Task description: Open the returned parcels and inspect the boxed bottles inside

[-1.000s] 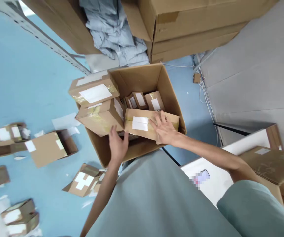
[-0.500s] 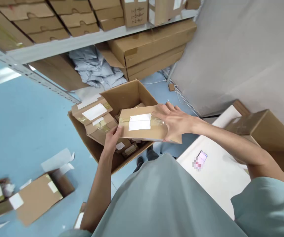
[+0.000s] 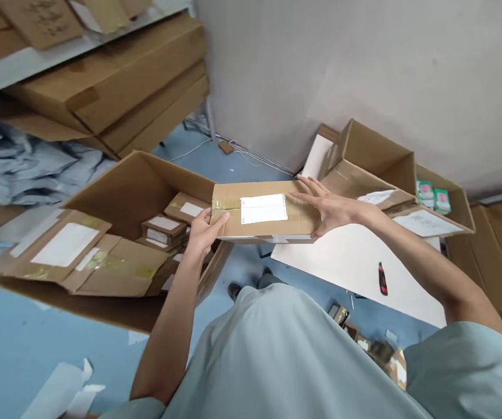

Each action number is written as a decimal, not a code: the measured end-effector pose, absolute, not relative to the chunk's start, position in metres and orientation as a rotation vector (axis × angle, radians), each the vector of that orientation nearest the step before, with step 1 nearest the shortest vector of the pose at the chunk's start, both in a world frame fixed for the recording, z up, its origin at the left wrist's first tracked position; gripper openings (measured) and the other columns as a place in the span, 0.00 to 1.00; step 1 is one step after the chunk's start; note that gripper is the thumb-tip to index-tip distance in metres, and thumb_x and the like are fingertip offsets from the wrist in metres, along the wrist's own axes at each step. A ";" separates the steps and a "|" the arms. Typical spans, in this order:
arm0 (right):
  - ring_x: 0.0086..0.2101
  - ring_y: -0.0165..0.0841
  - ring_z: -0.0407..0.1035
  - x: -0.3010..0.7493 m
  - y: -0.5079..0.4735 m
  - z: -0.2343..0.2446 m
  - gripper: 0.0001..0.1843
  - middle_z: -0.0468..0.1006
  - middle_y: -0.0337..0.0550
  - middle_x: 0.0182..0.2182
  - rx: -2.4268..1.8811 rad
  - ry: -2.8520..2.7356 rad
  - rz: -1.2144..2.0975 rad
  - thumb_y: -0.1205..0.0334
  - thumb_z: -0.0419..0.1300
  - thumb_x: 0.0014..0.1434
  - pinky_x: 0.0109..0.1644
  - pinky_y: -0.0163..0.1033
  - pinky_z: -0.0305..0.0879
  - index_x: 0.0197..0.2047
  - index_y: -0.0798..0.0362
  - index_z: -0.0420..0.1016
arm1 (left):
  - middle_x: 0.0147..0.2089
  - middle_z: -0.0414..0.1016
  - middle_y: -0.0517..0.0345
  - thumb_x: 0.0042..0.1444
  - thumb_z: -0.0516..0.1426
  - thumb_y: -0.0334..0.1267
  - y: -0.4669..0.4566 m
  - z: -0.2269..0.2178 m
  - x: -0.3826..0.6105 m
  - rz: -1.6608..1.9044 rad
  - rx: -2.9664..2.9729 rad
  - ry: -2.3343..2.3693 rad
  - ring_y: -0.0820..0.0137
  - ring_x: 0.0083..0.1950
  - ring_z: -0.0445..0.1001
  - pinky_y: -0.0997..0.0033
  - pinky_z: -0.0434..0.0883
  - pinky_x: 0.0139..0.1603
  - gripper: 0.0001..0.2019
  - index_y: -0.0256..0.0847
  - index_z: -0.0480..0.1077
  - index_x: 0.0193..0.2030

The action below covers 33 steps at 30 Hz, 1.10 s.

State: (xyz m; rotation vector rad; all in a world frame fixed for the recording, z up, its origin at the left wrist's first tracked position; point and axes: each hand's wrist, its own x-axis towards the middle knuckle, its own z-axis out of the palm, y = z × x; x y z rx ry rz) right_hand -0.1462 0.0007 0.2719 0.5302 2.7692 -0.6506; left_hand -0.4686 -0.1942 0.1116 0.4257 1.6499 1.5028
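I hold a flat brown parcel [image 3: 265, 224] with a white label level in front of my chest, between both hands. My left hand [image 3: 205, 230] grips its left end, thumb on top. My right hand [image 3: 329, 208] presses against its right end with fingers spread along the top and side. The parcel hangs in the air over the gap between a big open carton [image 3: 124, 192] on my left and a white table [image 3: 356, 267] on my right. The carton holds several smaller labelled parcels [image 3: 163, 228].
A red and black utility knife [image 3: 382, 279] lies on the white table. Open cartons [image 3: 377, 157] stand at the table's far end by the grey wall. Flattened cardboard is stacked under a shelf at the upper left. Paper scraps litter the blue floor.
The parcel has come up out of the big carton and swung to the right toward the white table, carried by both hands. My view has turned right with it.
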 end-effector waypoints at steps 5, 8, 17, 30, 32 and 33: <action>0.83 0.64 0.35 -0.034 0.002 0.239 0.76 0.18 0.45 0.86 0.844 2.837 -0.775 0.42 0.83 0.52 0.85 0.67 0.47 0.89 0.36 0.39 | 0.56 0.88 0.43 0.48 0.76 0.45 -0.135 0.105 -0.381 1.393 0.551 1.541 0.50 0.60 0.86 0.51 0.83 0.63 0.27 0.37 0.80 0.53; 0.82 0.65 0.41 0.041 0.009 0.216 0.70 0.23 0.46 0.87 1.101 2.878 -0.775 0.33 0.78 0.56 0.83 0.69 0.50 0.88 0.38 0.43 | 0.59 0.87 0.41 0.51 0.75 0.44 -0.110 0.099 -0.307 1.352 0.640 1.527 0.50 0.63 0.85 0.50 0.80 0.67 0.26 0.37 0.78 0.54; 0.80 0.68 0.47 0.213 0.102 0.133 0.65 0.38 0.62 0.86 1.875 2.765 -0.719 0.31 0.69 0.63 0.81 0.75 0.51 0.88 0.52 0.44 | 0.66 0.82 0.37 0.47 0.79 0.49 -0.118 0.076 -0.082 0.984 0.538 1.319 0.48 0.68 0.81 0.44 0.75 0.72 0.36 0.40 0.74 0.59; 0.67 0.59 0.70 0.164 0.183 0.050 0.37 0.75 0.62 0.70 1.265 3.025 -0.877 0.49 0.62 0.71 0.74 0.65 0.66 0.76 0.58 0.69 | 0.61 0.86 0.45 0.60 0.69 0.62 -0.134 0.091 0.008 0.502 0.682 1.103 0.45 0.72 0.76 0.48 0.71 0.73 0.29 0.42 0.85 0.58; 0.67 0.59 0.71 0.160 0.180 0.053 0.35 0.75 0.65 0.69 1.275 3.042 -0.847 0.48 0.61 0.72 0.73 0.65 0.67 0.74 0.60 0.71 | 0.59 0.87 0.46 0.59 0.69 0.63 -0.136 0.090 -0.002 0.458 0.718 1.136 0.45 0.69 0.79 0.49 0.73 0.71 0.28 0.43 0.86 0.55; 0.67 0.60 0.71 0.159 0.177 0.055 0.34 0.75 0.66 0.69 1.288 3.053 -0.830 0.48 0.60 0.73 0.73 0.65 0.67 0.74 0.60 0.72 | 0.58 0.88 0.46 0.59 0.69 0.64 -0.136 0.091 -0.011 0.431 0.725 1.132 0.46 0.67 0.81 0.50 0.74 0.70 0.28 0.43 0.86 0.53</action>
